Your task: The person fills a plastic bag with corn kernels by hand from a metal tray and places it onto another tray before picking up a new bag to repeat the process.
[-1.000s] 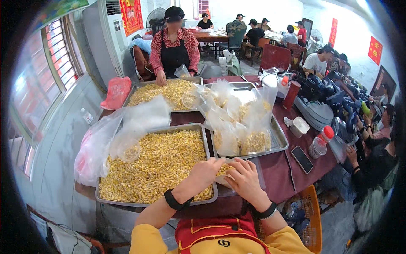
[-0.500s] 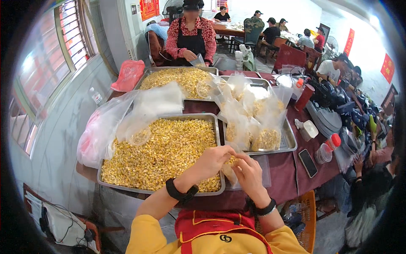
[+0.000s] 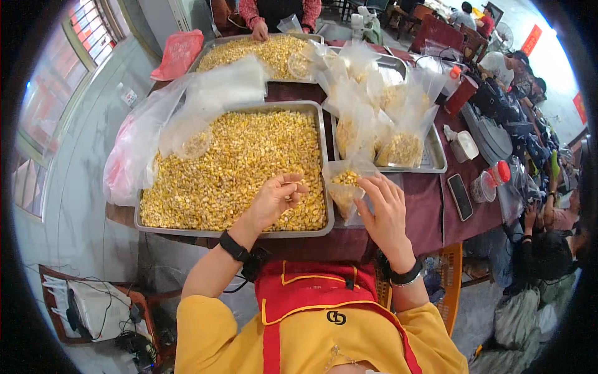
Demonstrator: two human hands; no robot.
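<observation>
A: What has just changed around my hands?

B: They part. Half a second back, both meet at the mouth of the bag (image 3: 341,198); now your left hand (image 3: 274,202) is clear of it, above the near right part of the corn (image 3: 230,174) in the tray (image 3: 324,146). Only your right hand (image 3: 387,215) is at the bag.

A: Is anything in my left?

B: Its fingers curl loosely. Whether they pinch a few grains, I can't tell.

A: And my right?

B: Its fingertips seem to touch the right side of the bag's mouth, with the thumb set apart below. How firmly they hold, I can't tell.

A: Where is the bag, exactly?

B: Between your hands, close to your right one, on the bench (image 3: 430,218) just beside the tray. It stands roughly upright, mouth open, with corn inside.

A: So what does the change mean?

B: Your right hand alone minds the bag, I judge, which leaves your left free over the corn. Beyond your right hand, full bags (image 3: 400,149) stand in the second tray (image 3: 434,153).
</observation>
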